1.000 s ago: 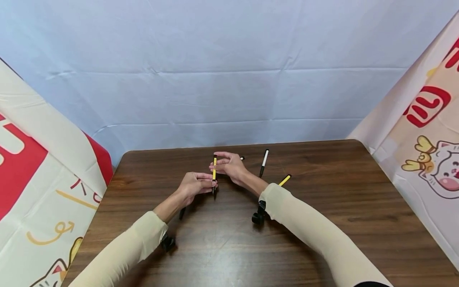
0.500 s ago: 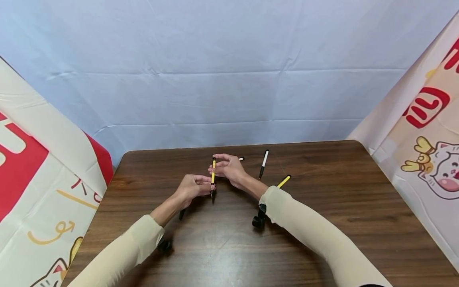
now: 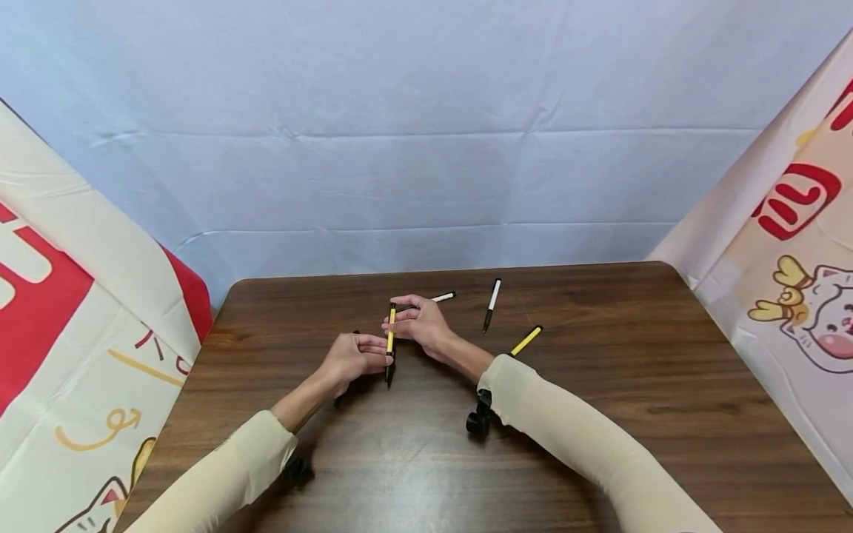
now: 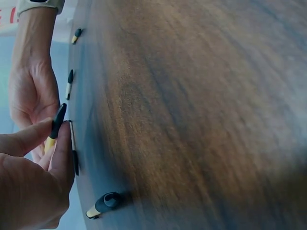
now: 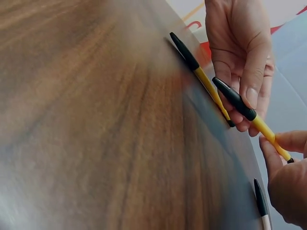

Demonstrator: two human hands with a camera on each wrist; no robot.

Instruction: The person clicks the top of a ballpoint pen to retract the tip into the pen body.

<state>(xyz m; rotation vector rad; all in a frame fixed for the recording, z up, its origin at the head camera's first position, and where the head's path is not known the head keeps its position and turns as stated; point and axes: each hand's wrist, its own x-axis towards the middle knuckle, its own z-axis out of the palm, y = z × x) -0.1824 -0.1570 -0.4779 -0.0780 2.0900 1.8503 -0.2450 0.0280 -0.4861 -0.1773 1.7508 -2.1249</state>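
Head view, just below and left of centre: yellow-and-black pen (image 3: 390, 339). Left hand (image 3: 350, 358) pinches its black lower section; right hand (image 3: 423, 323) pinches yellow barrel near upper end.

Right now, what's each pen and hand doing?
Held yellow pen: above the table, in both hands
Left hand: pinching its black part
Right hand: pinching its yellow part
Left yellow pen: lying down
Right yellow pen: lying down
Left white pen: lying down
Right white pen: lying down
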